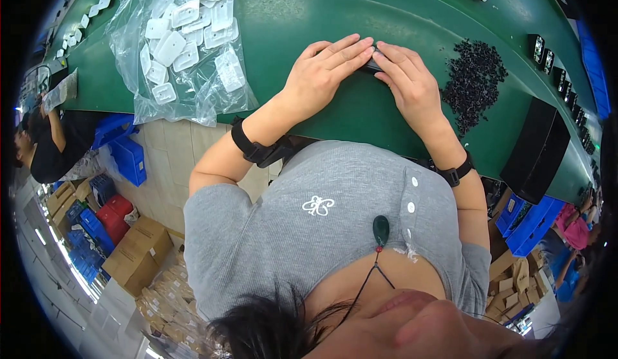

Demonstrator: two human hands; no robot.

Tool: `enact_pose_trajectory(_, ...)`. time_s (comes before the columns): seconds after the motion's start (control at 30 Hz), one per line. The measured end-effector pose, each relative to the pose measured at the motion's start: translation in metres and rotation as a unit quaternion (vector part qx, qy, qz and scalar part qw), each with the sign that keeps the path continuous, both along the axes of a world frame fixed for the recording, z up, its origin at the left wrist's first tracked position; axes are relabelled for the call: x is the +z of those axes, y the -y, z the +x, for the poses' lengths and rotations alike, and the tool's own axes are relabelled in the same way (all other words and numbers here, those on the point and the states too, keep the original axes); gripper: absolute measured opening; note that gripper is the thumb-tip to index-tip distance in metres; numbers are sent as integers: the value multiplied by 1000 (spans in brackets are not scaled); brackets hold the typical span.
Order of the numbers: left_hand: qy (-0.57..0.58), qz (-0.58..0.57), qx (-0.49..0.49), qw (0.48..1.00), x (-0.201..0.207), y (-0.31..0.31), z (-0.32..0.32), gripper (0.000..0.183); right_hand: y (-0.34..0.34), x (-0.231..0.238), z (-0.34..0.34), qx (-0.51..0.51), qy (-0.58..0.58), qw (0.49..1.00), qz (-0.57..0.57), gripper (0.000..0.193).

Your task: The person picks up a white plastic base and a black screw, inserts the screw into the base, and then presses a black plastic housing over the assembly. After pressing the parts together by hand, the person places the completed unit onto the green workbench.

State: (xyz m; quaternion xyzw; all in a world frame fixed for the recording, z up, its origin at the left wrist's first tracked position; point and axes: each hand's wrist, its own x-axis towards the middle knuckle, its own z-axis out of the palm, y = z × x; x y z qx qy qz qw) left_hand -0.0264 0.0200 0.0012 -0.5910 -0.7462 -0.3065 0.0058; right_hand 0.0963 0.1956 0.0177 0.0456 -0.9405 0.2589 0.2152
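Note:
My left hand (318, 75) and my right hand (412, 82) meet fingertip to fingertip on the green work surface (360, 11). Between the fingertips lies a small black part (371, 66), mostly hidden under the fingers; both hands press and grip it against the surface. Each wrist wears a black band. A loose heap of several small black pieces (473, 79) lies just right of my right hand. A clear plastic bag of several white square parts (187, 43) sits to the left of my left hand.
A black box (537, 150) stands at the surface's near right edge, with a row of small black devices (555, 69) behind it. White parts (84, 21) line the far left. Another person (42, 146) works at the left; blue bins (125, 156) and cardboard boxes (138, 253) stand on the floor.

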Motion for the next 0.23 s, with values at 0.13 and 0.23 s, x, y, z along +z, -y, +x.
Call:
enact_pose_trajectory(0.13, -33, -18, 14, 999, 3, 2, 5, 53, 3, -2, -3, -1, 4, 1000, -22, 40)
enact_pose_trajectory(0.23, -16, -10, 10, 1000, 4, -2, 11, 57, -9, 4, -4, 0, 52, 987, -150, 41)
